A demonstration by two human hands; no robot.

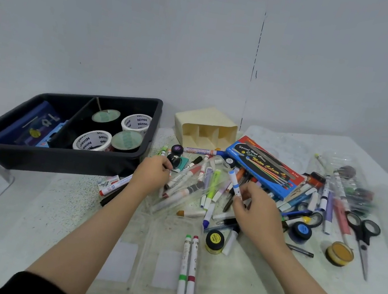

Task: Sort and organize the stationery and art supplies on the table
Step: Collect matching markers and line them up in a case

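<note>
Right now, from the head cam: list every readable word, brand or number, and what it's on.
"Ninso": white tape roll and second white roll, both in the black tray.
"Special High Class" and "Water Colour": blue paint box.
"18", probably, seen rotated: blue box in the tray.
Print on the markers and paint jars: too small or blurred to read.
</note>
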